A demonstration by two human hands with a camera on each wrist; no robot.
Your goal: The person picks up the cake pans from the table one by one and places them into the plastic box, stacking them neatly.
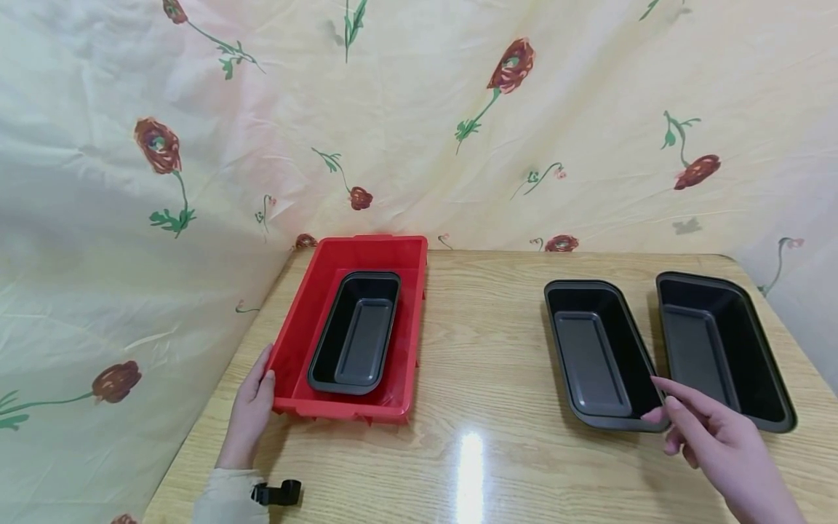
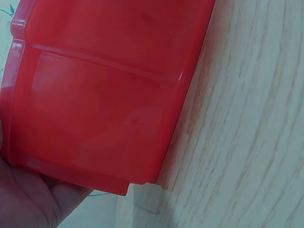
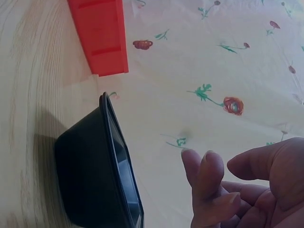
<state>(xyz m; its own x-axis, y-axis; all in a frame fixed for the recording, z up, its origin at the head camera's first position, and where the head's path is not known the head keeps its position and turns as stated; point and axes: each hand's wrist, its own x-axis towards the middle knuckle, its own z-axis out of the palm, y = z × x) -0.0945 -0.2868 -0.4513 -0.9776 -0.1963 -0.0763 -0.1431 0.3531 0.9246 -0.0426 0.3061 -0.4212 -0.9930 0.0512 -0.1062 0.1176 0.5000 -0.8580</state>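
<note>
My left hand point(image 1: 252, 404) grips the front left corner of a red plastic tray point(image 1: 340, 410), thumb at its rim. In the left wrist view, the tray's outer wall point(image 2: 99, 109) fills much of the picture. A black loaf pan point(image 1: 363, 342) lies inside the tray. Over the front right corner of a second loaf pan point(image 1: 589, 356) hovers my right hand point(image 1: 727, 444), fingers loosely bent and holding nothing. The right wrist view shows a gap between that hand point(image 3: 237, 190) and a pan point(image 3: 90, 175). To its right stands a third loaf pan point(image 1: 700, 349).
Everything stands on a light wooden table point(image 1: 484, 349). A flowered cloth point(image 1: 419, 131) hangs behind it and along the left side. Between the tray and the second pan lies a stretch of bare wood. A black strap point(image 1: 278, 493) is on the left sleeve.
</note>
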